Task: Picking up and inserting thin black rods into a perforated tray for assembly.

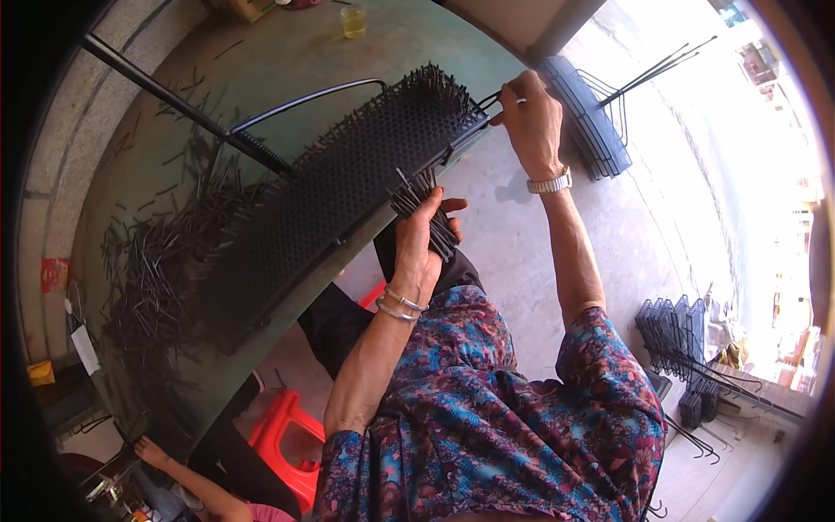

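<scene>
A long black board with a honeycomb of holes (300,204) lies aslant along the table's near edge. Short dark sticks (432,78) stand upright in a dense cluster at its far right end, with more along its back edge. My left hand (416,239) is closed around a bundle of thin dark sticks (409,198), held just in front of the board. Beside the board's right end, my right hand (532,117) is pinched by a dark metal rod (491,100). What sits between its fingertips is too small to make out.
Loose dark sticks (152,278) are heaped on the green table (287,65) at left. A cup of yellow liquid (352,22) stands at the back. Blue-grey wire racks (584,122) lie on the floor, right. Near a red stool (287,435), another person's hand (152,452) touches the table.
</scene>
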A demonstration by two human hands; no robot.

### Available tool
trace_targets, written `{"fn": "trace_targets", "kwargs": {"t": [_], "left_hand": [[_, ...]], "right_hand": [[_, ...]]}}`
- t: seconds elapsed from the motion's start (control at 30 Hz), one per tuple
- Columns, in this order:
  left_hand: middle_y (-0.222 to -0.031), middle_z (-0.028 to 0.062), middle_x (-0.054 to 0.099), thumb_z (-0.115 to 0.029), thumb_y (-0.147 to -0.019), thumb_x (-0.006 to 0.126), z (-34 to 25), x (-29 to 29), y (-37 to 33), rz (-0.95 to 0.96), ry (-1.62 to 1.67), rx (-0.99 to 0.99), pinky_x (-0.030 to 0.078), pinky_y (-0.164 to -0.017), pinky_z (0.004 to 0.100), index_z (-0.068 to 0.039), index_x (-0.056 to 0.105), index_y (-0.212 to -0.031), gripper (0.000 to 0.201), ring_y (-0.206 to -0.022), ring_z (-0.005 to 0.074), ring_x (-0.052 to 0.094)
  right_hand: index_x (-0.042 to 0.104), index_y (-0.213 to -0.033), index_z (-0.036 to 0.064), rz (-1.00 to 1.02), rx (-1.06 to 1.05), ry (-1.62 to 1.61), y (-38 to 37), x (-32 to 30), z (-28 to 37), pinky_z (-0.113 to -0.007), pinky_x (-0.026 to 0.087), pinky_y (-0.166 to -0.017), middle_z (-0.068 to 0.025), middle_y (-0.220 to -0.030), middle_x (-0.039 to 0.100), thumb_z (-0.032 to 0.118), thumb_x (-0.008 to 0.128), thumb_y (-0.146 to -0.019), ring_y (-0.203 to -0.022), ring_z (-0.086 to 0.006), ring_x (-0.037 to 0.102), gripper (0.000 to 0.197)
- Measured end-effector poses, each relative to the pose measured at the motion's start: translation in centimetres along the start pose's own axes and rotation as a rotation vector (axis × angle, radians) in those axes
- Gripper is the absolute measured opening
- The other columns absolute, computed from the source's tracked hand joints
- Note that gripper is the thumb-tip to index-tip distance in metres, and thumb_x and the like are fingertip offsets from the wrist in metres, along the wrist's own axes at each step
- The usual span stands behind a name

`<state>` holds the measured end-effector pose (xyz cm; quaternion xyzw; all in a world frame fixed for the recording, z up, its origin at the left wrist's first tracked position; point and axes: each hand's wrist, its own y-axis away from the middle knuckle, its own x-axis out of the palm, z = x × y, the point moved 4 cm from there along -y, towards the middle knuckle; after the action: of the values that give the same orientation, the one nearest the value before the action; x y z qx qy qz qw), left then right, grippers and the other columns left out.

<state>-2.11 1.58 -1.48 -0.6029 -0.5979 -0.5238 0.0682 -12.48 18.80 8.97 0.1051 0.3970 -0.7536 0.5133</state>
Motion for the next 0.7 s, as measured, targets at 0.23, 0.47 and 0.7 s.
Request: {"fn": "trace_targets", "kwargs": {"t": [0.23,0.47,0.7], "left_hand": [[-0.089,0.0143,0.067,-0.022,-0.091,0.064,-0.1,0.1,0.4,-0.006,0.003,-0.002,0.049,-0.052,0.0297,-0.011,0.056,-0.098,0.015,-0.061,0.015,0.059],[-0.089,0.0133,0.068,-0.023,-0.091,0.064,-0.3,0.1,0.4,-0.012,-0.01,0.011,0.049,-0.052,0.0289,-0.012,0.056,-0.097,0.015,-0.062,0.0147,0.06],[-0.09,0.0126,0.068,-0.023,-0.091,0.065,0.1,0.7,0.6,-0.009,-0.012,-0.003,0.049,-0.053,0.0285,-0.012,0.058,-0.098,0.016,-0.063,0.0146,0.06]], "right_hand": [[0.052,-0.083,0.0025,0.072,0.054,0.039,-0.2,1.0,-0.5,-0.04,0.049,-0.058,-0.0133,-0.058,0.062,0.011,0.052,-0.088,-0.057,-0.0311,0.064,0.01],[0.056,-0.086,0.0023,0.111,-0.062,0.18,-0.3,2.4,-1.9,-0.031,0.052,-0.059,-0.0106,-0.066,0.066,0.013,0.053,-0.091,-0.063,-0.0206,0.07,0.013],[0.057,-0.087,0.0027,0.174,-0.089,0.221,-0.7,3.4,-1.9,-0.034,0.051,-0.058,-0.0129,-0.067,0.066,0.015,0.053,-0.092,-0.063,-0.0238,0.069,0.014]]}}
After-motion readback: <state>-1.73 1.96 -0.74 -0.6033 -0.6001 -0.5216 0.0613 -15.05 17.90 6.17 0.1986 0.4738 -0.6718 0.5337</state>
